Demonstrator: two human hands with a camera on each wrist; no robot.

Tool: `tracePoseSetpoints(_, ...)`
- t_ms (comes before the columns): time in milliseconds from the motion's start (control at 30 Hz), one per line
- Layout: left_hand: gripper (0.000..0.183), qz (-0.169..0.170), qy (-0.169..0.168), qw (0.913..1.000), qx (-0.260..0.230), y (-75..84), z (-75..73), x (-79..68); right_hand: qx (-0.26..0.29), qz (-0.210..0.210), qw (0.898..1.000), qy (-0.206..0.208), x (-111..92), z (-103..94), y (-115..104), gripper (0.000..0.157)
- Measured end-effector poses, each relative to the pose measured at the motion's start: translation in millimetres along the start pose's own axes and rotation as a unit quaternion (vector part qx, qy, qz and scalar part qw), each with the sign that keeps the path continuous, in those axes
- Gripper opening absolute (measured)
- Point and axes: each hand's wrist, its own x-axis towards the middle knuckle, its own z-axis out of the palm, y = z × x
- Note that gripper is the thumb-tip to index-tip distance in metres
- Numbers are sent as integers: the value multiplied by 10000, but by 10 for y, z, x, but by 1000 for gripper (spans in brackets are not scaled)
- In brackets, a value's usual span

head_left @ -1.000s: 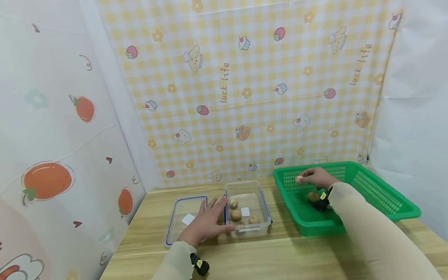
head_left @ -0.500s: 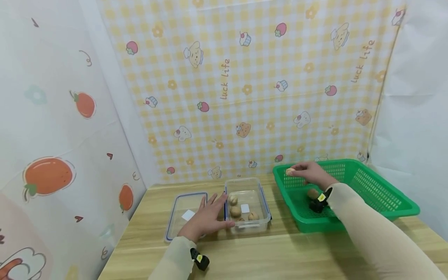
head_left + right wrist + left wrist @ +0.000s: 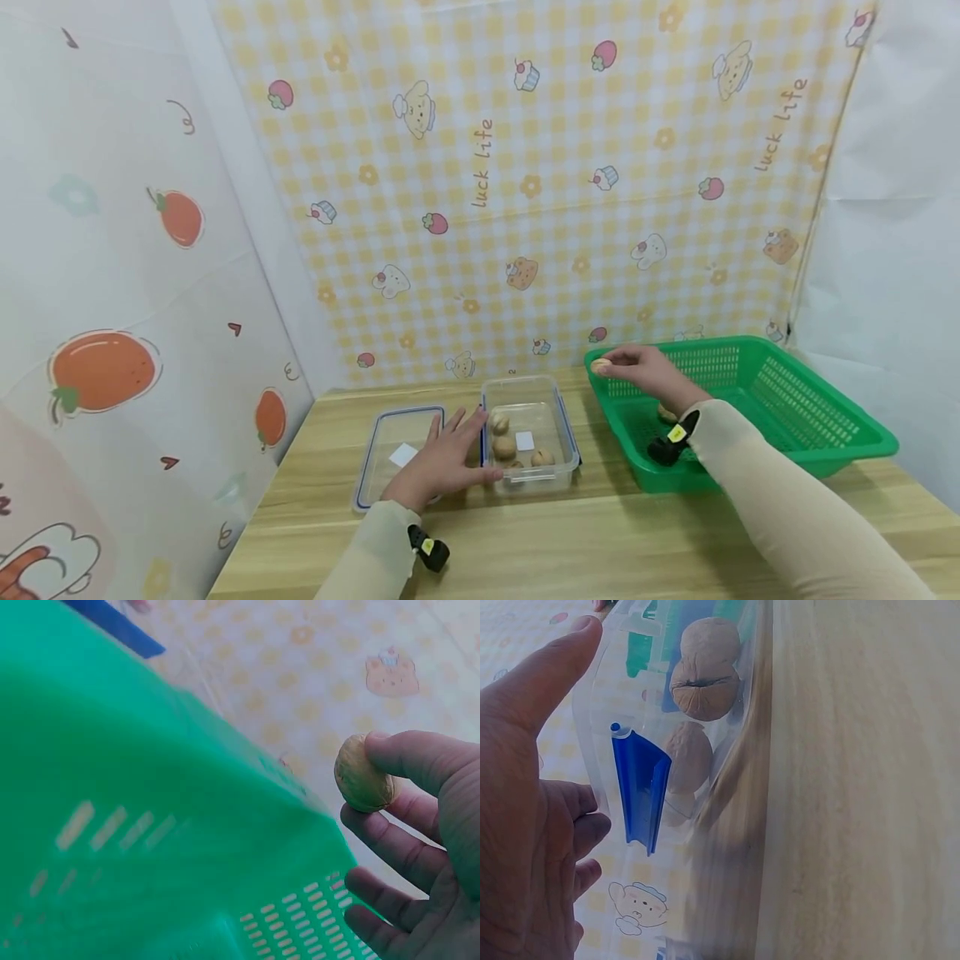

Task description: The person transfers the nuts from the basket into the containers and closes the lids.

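Note:
A walnut (image 3: 364,776) is pinched between the thumb and fingers of my right hand (image 3: 651,375), over the left rim of the green basket (image 3: 840,457). Beneath that wrist another walnut (image 3: 666,414) lies in the basket, partly hidden. My left hand (image 3: 442,468) has its fingers spread against the left side of a clear plastic box (image 3: 551,421), thumb near the front corner. Inside the box several walnuts (image 3: 504,447) sit beside a white label (image 3: 524,441). In the left wrist view, walnuts (image 3: 705,688) show through the box wall near a blue clip (image 3: 641,787).
Left of the box a clear lid (image 3: 397,425) with a blue seal lies flat, partly beneath my left hand. A checked cloth (image 3: 555,217) hangs behind the wooden table (image 3: 570,542). The basket's raised rim stands to the right of the box.
My right hand has moved left with the walnut, from inside the basket to above its left rim. The left hand stays at the box. The head view has tilted slightly.

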Motion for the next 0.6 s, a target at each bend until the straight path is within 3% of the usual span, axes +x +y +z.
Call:
tracePoseSetpoints(233,110,-23,-103,9999,-78,9,-4,-6,77,0,10000,3,7,159,-123,66)
tracePoseSetpoints(600,108,-12,-39,9999,-137,23,-5,1,4,-268,9995,-140,-21,452,-328,53)
